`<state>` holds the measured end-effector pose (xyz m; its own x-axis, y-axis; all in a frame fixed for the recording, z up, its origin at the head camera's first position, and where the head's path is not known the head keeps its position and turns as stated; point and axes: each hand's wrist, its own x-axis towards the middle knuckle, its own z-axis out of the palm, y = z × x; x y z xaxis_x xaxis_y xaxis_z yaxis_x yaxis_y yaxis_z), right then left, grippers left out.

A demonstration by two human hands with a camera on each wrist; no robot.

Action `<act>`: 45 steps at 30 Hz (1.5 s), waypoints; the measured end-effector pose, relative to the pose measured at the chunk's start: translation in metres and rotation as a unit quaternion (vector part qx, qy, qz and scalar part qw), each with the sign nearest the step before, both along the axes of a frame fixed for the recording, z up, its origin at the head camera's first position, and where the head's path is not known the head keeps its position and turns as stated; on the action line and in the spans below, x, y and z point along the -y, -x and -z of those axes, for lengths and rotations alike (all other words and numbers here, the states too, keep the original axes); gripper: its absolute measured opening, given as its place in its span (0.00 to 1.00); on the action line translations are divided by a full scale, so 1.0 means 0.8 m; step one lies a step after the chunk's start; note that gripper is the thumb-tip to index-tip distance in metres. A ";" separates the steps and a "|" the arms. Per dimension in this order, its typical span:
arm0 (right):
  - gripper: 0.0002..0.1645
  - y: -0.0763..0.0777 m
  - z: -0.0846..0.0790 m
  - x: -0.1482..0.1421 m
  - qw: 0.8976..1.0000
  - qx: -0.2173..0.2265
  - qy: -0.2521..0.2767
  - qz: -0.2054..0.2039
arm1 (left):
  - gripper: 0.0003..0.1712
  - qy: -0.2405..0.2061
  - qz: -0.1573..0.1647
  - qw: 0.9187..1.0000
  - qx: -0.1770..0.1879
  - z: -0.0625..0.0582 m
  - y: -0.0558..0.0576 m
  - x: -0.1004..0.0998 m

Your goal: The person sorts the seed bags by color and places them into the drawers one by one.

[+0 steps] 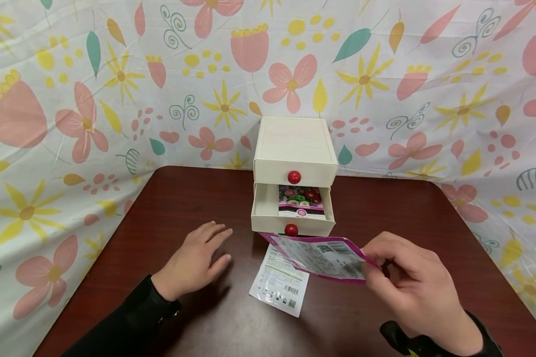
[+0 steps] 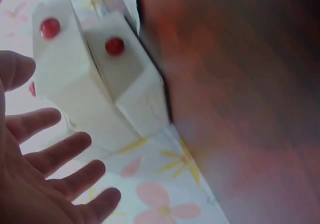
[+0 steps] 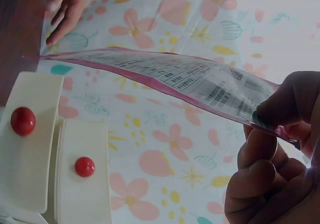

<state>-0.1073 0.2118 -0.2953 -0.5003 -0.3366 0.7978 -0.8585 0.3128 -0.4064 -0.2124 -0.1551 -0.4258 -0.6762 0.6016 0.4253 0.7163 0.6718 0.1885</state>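
Observation:
My right hand (image 1: 413, 287) pinches one end of a pink-edged seed packet (image 1: 326, 255) between thumb and fingers. Its printed side with a barcode faces up, and the packet bows in the right wrist view. Beneath its far part a white packet (image 1: 279, 285) lies on the table, partly covered from sight. My left hand (image 1: 194, 265) hovers over the table with fingers spread, holding nothing. Behind the held packet, the lower drawer (image 1: 268, 222) of a small white drawer unit (image 1: 295, 141) is pulled out. Inside it lies a flower-picture packet (image 1: 301, 201).
The drawer unit stands at the back of the dark brown table (image 1: 196, 198). Its upper drawer, with a red knob (image 1: 294, 177), is closed. A flower-patterned cloth (image 1: 161, 99) hangs behind and beside the table.

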 end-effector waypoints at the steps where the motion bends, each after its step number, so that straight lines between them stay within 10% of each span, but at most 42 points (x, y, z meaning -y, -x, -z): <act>1: 0.07 0.000 -0.001 0.000 1.000 -0.008 0.004 -0.003 | 0.31 0.005 -0.010 1.000 0.000 -0.001 0.003 0.003; 19: 0.11 0.002 -0.006 0.000 0.993 -0.119 0.024 -0.010 | 0.33 0.067 -0.116 0.989 0.055 0.000 0.029 0.027; 28: 0.07 0.014 -0.001 0.003 0.975 -0.208 0.066 -0.032 | 0.34 0.072 -0.129 0.986 0.075 0.001 0.034 0.031; 45: 0.13 0.014 -0.009 0.013 0.967 -0.252 -0.029 0.013 | 0.34 0.083 -0.133 0.985 0.076 0.001 0.031 0.027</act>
